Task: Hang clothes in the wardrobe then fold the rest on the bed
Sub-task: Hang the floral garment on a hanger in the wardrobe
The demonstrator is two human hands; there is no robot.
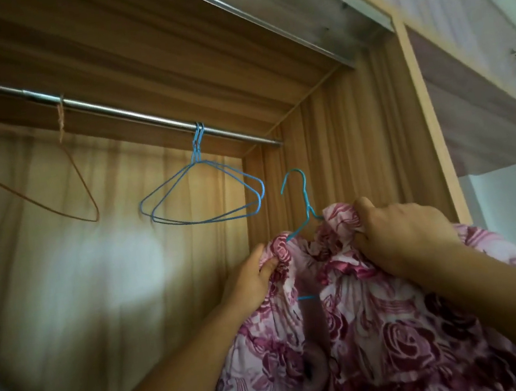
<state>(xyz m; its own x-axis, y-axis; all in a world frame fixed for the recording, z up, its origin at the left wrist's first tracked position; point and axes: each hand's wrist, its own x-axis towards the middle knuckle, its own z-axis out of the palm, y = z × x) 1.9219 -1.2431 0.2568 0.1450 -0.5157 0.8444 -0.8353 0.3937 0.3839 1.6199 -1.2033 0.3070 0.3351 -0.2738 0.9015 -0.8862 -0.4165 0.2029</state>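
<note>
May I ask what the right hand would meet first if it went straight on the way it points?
The right hand, gripping the floral garment, points up-left; probably the two empty blue hangers, though depth is unclear.

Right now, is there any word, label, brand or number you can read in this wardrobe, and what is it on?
None can be read. No writing shows on the garment, the hanger in it, the two blue hangers on the rail, the orange hanger or the cupboard doors. The picture is blurred, so any small tag would be illegible.
</note>
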